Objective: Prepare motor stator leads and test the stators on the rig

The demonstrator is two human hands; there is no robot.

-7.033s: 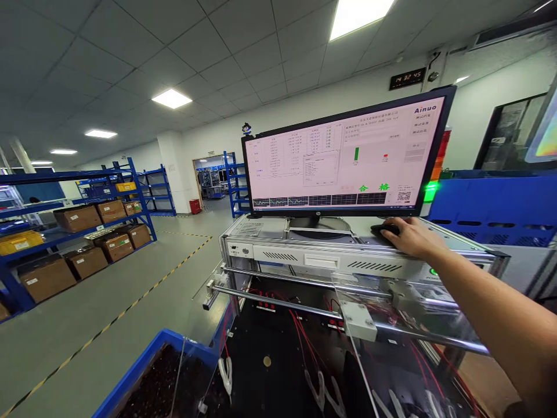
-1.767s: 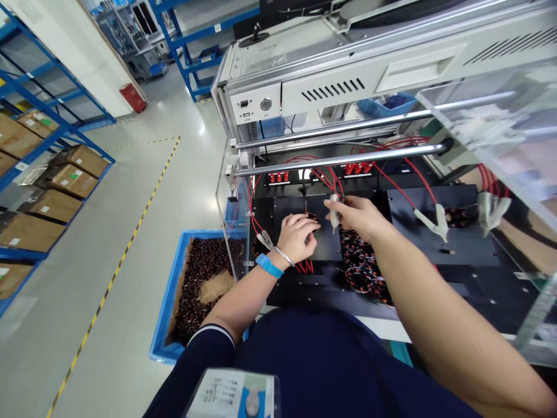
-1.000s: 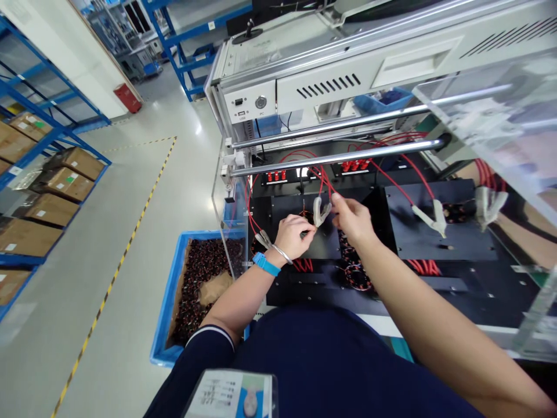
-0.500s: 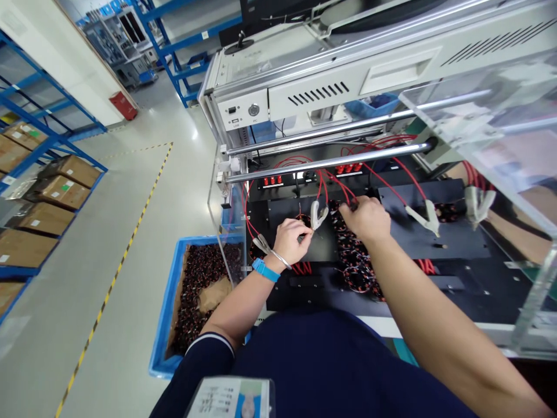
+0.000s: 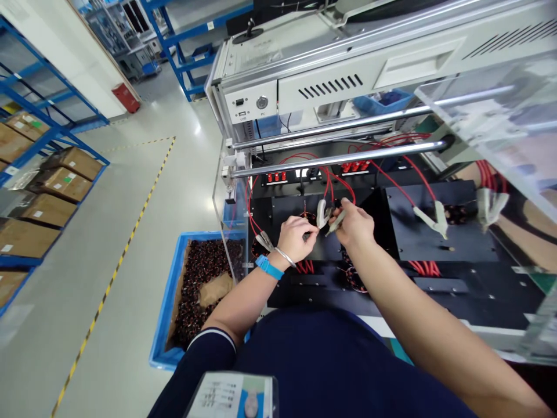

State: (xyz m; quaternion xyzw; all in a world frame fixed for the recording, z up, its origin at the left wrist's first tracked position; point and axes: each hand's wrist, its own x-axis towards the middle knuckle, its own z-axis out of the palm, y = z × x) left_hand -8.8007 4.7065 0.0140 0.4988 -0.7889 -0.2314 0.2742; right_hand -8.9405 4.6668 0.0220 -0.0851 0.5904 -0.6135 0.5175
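Note:
My left hand (image 5: pixel 298 239) is closed in a pinch beside the tip of a white clip (image 5: pixel 322 215) on red wires; whatever lies between the fingertips is too small to make out. Just behind those fingers, a black and orange wound coil (image 5: pixel 310 216) is partly hidden. My right hand (image 5: pixel 355 225) grips another pale clip (image 5: pixel 336 222), its jaws pointing down and left towards the left fingertips. Under my right forearm, more wound coils (image 5: pixel 357 280) lie on the black fixture (image 5: pixel 322 296), largely covered by the arm.
Two metal rails (image 5: pixel 339 159) cross above the fixture. A clear panel (image 5: pixel 223 232) stands at its left side. Further right hang more clips (image 5: pixel 435 219) on red wires. A blue bin (image 5: pixel 164 307) of small dark parts sits on the left. Another person's arm (image 5: pixel 522 232) shows at far right.
My right hand has moved left from above the coils to beside the left hand, and a pale clip now shows in its fingers. The left hand keeps its pinch. The view has shifted slightly.

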